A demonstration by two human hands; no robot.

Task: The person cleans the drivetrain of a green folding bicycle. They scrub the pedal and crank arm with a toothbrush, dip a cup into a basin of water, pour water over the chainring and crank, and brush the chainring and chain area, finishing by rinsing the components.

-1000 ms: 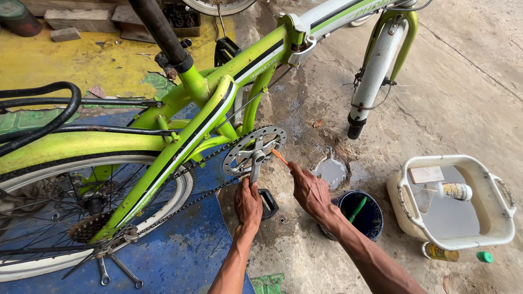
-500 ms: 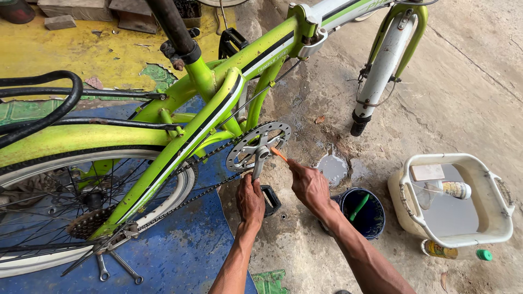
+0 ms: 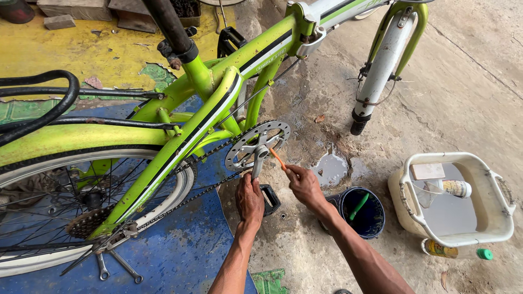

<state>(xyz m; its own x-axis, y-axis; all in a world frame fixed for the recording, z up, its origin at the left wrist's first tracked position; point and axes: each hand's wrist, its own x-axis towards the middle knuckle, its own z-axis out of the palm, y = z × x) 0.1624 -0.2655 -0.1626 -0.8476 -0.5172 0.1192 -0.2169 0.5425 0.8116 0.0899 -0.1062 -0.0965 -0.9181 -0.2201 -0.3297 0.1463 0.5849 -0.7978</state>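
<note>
concrete floor | puddle | dark bucket | white tub | wrenches | bicycle

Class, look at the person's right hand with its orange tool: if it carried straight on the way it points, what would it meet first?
Most likely the silver chainring. The right hand aims the orange tool up-left at its toothed edge, though depth is unclear.

- Open wet concrete fills the upper right of the frame.
- Green bike frame, chain and rear wheel block the left half.
- Dark bucket and white tub crowd the lower right; fork stands above.
</note>
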